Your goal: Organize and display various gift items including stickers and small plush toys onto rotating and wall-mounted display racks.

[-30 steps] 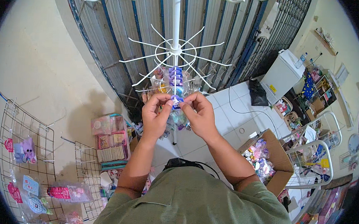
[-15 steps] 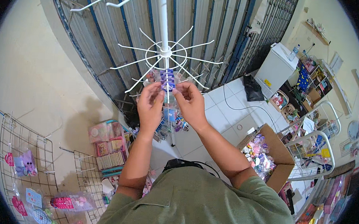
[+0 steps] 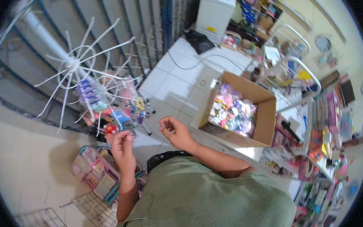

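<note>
My right hand hovers over the floor between the display rack and the cardboard box, its fingers loosely curled and nothing seen in them. Beside the rack's lower hooks is my left hand, fingers half bent and apart, near a red trinket. No held thing shows in it. The white display rack has thin hooks spreading out from its post. Packets with purple header cards hang in a row on one hook. Lower down, a blue packet and other small bagged goods hang.
A cardboard box full of small colourful bagged items stands on the tiled floor to the right. Behind it a cable runs across the tiles. A pink-and-clear case and wire grids lie at lower left.
Both hands have left the row of purple-carded packets and moved apart, lower and nearer my body. The view has swung right, so the rack now sits at the left and the box nearer the middle.
</note>
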A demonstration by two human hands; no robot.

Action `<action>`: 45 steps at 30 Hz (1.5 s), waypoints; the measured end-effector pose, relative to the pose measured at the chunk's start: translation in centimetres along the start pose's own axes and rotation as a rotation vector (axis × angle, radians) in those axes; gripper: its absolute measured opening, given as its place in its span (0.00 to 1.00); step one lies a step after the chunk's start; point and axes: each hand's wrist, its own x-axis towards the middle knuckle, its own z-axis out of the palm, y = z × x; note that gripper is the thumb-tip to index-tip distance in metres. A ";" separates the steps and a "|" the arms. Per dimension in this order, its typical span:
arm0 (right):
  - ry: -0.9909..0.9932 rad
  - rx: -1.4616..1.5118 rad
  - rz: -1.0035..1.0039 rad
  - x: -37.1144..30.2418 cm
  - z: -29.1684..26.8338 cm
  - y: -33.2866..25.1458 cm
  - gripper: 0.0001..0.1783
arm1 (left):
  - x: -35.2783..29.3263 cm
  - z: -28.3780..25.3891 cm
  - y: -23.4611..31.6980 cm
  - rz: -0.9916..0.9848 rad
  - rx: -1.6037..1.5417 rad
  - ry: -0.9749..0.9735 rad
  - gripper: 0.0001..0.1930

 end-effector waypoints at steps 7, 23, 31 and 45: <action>0.126 -0.175 0.053 -4.9 -5.6 -0.5 0.13 | -1.7 6.8 -3.3 -0.201 0.055 -0.381 0.07; 0.288 -0.305 0.242 -10.0 -24.8 2.3 0.10 | -4.5 21.6 -5.4 -0.282 0.135 -0.670 0.08; 0.343 -0.771 0.410 -8.1 -38.4 13.2 0.15 | -7.4 27.9 -7.7 -0.313 0.009 -0.577 0.08; 0.276 -1.021 0.535 -5.0 -41.8 16.8 0.16 | -8.6 32.1 -7.9 -0.375 0.034 -0.570 0.08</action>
